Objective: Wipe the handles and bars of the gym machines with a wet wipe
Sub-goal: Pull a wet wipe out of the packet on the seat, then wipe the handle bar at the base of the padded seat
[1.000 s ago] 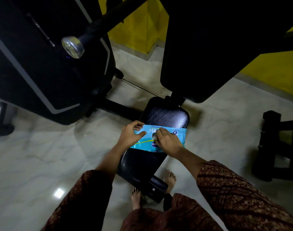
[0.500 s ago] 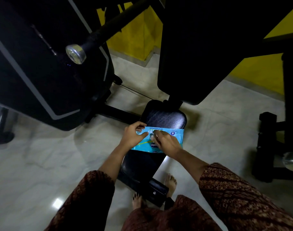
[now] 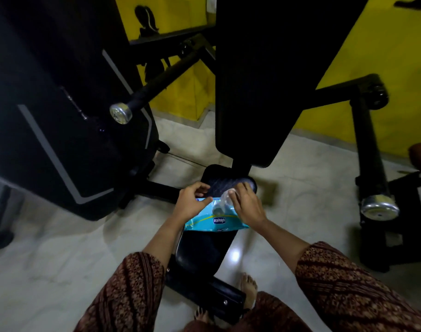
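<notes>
A light-blue pack of wet wipes (image 3: 216, 220) lies across the black seat pad (image 3: 204, 250) of a gym machine. My left hand (image 3: 190, 203) pinches the pack's upper left edge and holds it down. My right hand (image 3: 247, 207) pinches the pack's peel-back flap (image 3: 222, 200) and has it lifted off the top of the pack. A black bar with a chrome end cap (image 3: 120, 113) juts out at the left. A second black bar with a chrome end cap (image 3: 379, 208) hangs at the right.
The tall black backrest pad (image 3: 264, 80) rises just beyond the seat. A large black machine housing (image 3: 60, 116) fills the left. Yellow walls stand behind. My bare feet (image 3: 249, 287) stand on the pale marble floor beside the seat's front end.
My right hand has peeled the flap up from the pack, where before it pressed flat on it. The view has tilted up, showing more of both bars.
</notes>
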Demonstrator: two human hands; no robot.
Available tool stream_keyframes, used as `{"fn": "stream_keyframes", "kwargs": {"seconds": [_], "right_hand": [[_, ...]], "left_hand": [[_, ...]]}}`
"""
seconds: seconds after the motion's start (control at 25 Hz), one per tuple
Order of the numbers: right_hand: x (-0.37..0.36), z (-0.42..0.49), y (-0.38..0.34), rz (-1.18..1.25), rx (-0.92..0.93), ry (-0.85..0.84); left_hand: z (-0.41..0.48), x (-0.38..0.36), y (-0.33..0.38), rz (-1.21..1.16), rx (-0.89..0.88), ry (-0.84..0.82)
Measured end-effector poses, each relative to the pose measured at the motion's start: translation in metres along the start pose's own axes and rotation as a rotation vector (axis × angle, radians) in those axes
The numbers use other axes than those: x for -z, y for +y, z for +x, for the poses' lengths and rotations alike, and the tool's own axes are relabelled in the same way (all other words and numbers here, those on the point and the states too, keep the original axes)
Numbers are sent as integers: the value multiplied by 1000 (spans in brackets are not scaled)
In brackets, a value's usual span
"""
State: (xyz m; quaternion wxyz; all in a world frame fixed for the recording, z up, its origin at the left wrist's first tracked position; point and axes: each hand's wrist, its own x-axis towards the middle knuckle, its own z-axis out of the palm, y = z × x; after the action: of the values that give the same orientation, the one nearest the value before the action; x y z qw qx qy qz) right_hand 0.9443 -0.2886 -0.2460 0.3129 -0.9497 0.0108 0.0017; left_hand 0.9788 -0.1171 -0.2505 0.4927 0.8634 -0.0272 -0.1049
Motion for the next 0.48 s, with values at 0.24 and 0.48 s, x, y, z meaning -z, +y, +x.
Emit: {"fn": "stream_keyframes", "kwargs": {"seconds": [0.24, 0.48], "right_hand": [[42, -26, -10, 79, -75, 222], [88, -75, -8, 65, -54, 383]], "left_hand": [[-9, 3, 44, -8, -172, -68], [-40, -14, 91, 59, -335, -127]]}}
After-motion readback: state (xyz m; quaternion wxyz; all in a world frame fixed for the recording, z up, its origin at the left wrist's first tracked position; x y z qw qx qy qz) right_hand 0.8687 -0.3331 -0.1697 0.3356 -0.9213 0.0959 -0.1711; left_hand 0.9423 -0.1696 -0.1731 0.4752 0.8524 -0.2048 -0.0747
